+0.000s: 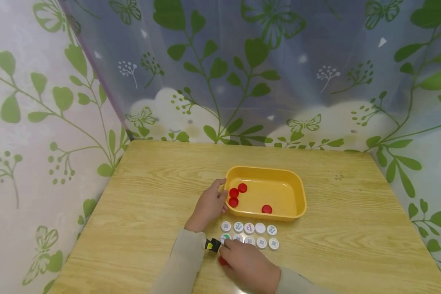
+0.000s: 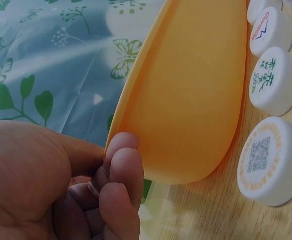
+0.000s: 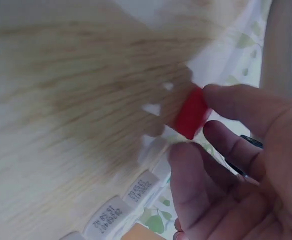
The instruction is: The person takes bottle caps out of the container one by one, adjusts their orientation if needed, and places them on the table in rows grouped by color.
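Note:
A yellow plastic tray [image 1: 284,196] with raised sides stands on the wooden table, several red bottle caps [image 1: 266,209] inside it. At its left end my left hand [image 1: 210,206] grips the rim between thumb and curled fingers; the left wrist view shows the fingertips [image 2: 125,167] against the tray's wall [image 2: 186,100]. Nearer to me, my right hand [image 1: 251,261] pinches another red bottle cap [image 3: 192,114], low over the table, thumb on its edge. White bottle caps [image 1: 260,228] lie in two rows between tray and right hand, the nearer row partly covered by its fingers.
A black wrist strap [image 1: 213,245] shows at my left cuff, beside the right fingertips. Behind the wooden table [image 1: 161,175] and along its sides hangs a leaf-patterned cloth [image 1: 220,81]. Printed lettering shows on some white caps.

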### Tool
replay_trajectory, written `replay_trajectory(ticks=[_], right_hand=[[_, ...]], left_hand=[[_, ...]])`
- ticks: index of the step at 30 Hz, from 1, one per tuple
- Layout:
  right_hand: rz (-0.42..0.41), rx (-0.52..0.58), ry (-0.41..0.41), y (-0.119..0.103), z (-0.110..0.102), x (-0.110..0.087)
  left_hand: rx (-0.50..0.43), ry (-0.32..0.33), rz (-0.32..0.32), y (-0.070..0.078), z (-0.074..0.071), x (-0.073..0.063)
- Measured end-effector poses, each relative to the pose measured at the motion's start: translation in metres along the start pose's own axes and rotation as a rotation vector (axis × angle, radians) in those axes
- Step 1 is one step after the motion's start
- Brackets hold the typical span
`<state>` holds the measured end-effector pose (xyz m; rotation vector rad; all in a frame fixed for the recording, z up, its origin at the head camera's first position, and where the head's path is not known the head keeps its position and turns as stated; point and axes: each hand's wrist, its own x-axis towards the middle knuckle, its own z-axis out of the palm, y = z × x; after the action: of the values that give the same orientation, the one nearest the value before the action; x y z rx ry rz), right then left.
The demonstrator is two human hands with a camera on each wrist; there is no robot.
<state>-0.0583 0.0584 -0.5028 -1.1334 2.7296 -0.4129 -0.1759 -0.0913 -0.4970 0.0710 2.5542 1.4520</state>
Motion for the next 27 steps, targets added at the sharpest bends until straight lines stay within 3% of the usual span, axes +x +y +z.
replay_trajectory(ticks=[16,19,23,25,27], right_hand=[[-0.075,-0.118,0.095,0.005,-0.005,-0.004],[-0.099,-0.097,0.129,0.012,-0.025,-0.005],[-0.057,-0.066,0.201,0.036,-0.072,-0.002],[0.020,-0.072,0.210,0.054,-0.096,0.002],[0.127,-0.104,0.141,0.074,-0.114,0.009]], left_hand=[[-0.018,0.000,0.006,0.000,0.000,0.000],[-0.015,-0.004,0.013,0.001,0.000,-0.001],[-0.004,-0.009,0.016,0.002,0.000,-0.001],[0.001,-0.009,0.019,0.002,-0.001,-0.001],[0.008,-0.005,0.015,0.001,-0.002,0.000]])
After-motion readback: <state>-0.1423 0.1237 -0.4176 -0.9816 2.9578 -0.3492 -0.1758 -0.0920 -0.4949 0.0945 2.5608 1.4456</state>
